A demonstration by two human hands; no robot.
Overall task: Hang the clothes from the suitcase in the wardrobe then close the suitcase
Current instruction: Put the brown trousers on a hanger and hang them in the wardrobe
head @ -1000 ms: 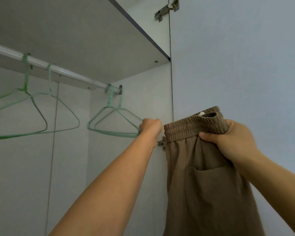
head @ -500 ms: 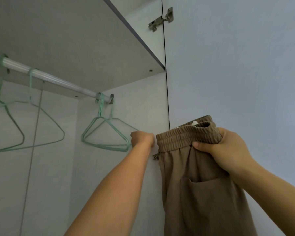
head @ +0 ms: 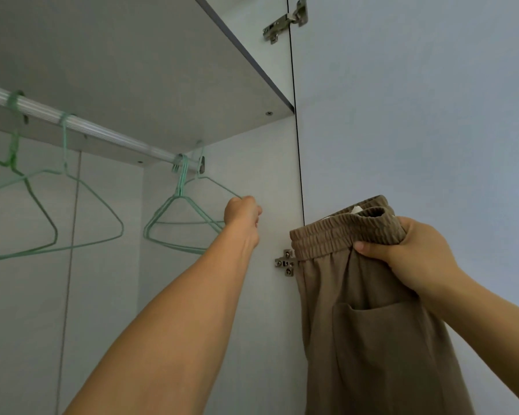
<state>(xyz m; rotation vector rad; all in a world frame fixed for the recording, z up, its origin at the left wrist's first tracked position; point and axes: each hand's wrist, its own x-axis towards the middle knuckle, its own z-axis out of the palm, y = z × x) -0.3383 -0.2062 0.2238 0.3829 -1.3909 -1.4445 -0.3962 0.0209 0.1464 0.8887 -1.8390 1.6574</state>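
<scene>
the left hand is closed around the right corner of a green wire hanger, the one nearest the right end of the rail. its hook sits on the rail close to the bracket at the wardrobe's side wall, so i judge the hand holds the corner in order to lift this hanger off. more green hangers wait further left on the same rail, untouched.

the right hand pinches the brown trousers at the elastic waistband, thumb in front and fingers behind. the trousers hang straight down in front of the open wardrobe door, beside its lower hinge. holding them high by the waist probably keeps the legs free and ready for the hanger. the suitcase is not in view.
</scene>
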